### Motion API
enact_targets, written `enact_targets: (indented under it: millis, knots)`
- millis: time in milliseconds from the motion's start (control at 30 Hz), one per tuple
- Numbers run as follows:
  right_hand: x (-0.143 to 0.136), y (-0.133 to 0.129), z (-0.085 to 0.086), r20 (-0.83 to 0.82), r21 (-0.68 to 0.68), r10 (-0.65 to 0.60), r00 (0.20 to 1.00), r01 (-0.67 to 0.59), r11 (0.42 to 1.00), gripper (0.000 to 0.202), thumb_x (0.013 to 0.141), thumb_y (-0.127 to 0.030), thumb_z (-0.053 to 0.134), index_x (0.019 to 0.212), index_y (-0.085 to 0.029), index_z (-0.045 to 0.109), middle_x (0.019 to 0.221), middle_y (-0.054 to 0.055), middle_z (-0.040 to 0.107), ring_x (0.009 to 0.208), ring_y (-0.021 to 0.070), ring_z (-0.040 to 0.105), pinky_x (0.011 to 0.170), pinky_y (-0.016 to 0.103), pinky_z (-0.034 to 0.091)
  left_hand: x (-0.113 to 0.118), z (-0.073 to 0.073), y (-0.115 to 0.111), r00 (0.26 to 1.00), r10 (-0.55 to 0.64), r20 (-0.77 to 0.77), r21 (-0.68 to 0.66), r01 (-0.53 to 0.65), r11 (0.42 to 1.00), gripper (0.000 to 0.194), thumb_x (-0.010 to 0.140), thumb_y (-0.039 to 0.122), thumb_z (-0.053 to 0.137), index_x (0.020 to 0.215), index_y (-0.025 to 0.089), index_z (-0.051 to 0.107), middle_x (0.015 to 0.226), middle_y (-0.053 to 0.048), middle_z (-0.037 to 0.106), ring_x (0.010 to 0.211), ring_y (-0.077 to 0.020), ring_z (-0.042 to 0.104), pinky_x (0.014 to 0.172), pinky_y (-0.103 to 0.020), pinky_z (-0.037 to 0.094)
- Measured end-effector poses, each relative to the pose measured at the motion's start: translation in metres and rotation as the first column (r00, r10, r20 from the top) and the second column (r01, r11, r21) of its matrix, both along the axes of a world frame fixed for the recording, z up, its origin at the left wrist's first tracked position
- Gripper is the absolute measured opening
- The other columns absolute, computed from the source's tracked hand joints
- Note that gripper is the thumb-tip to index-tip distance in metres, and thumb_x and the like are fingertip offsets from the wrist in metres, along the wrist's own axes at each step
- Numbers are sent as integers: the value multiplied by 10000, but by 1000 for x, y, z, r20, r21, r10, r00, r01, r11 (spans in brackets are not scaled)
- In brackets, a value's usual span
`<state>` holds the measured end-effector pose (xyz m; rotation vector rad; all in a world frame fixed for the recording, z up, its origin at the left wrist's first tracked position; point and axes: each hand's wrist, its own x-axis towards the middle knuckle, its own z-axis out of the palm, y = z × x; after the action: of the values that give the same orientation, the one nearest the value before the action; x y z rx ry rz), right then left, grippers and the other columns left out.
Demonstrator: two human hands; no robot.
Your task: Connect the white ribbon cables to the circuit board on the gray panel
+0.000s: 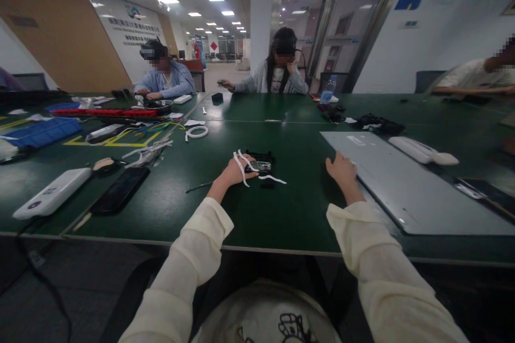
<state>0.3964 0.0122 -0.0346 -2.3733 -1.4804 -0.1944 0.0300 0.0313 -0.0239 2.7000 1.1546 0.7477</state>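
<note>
My left hand [236,171] is at a small black device with an exposed circuit board [263,166], its fingers at the device's left side. White strips [242,169] lie across the back of that hand, and another white strip [273,178] lies at the device's lower right. A thin black cable [198,188] runs out to the left under the wrist. My right hand [341,169] rests on the green table [298,220] beside the left edge of a large grey panel [418,187], fingers curled; whether anything is in them is hidden.
At left lie a white power bank [54,193], a black phone [120,190], a blue tray [44,133] and tangled wires [151,153]. A white coil [197,133] lies farther back. A white device [418,150] sits behind the panel. People sit across the table near a bottle [329,89].
</note>
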Motion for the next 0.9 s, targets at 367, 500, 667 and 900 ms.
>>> enact_targets:
  millis: [367,500,667,900]
  knots:
    - [-39,-6,8,-167,122,157,973,-138,983,453,853,-256,358,1259,-102,483,1053,155,633,970,270,586,865,362,401,1,4,2,998,9,64,-32,-7,999,464,660,481,663,990,160,605,990,-96,574,910,-236,538,882,-401,396]
    - [-48,-7,8,-228,176,229,946,-191,966,427,838,-228,360,1206,-119,546,1039,116,648,953,243,596,875,333,413,1,8,-2,996,2,88,-54,3,999,452,662,470,665,983,158,603,980,-95,577,903,-233,541,872,-393,404]
    - [-56,-8,10,-268,173,285,920,-245,954,387,814,-224,400,1136,-148,600,1057,81,646,989,227,583,896,323,414,1,10,-3,989,-9,150,-59,18,998,447,700,465,637,1017,155,583,1010,-102,572,937,-228,532,865,-378,413]
    - [-62,-10,12,-323,216,321,890,-261,941,350,801,-203,411,1075,-156,625,1046,64,653,986,194,592,900,298,416,1,16,-8,987,18,163,-52,-10,999,436,693,458,648,1012,167,584,1014,-93,571,957,-234,521,886,-390,399]
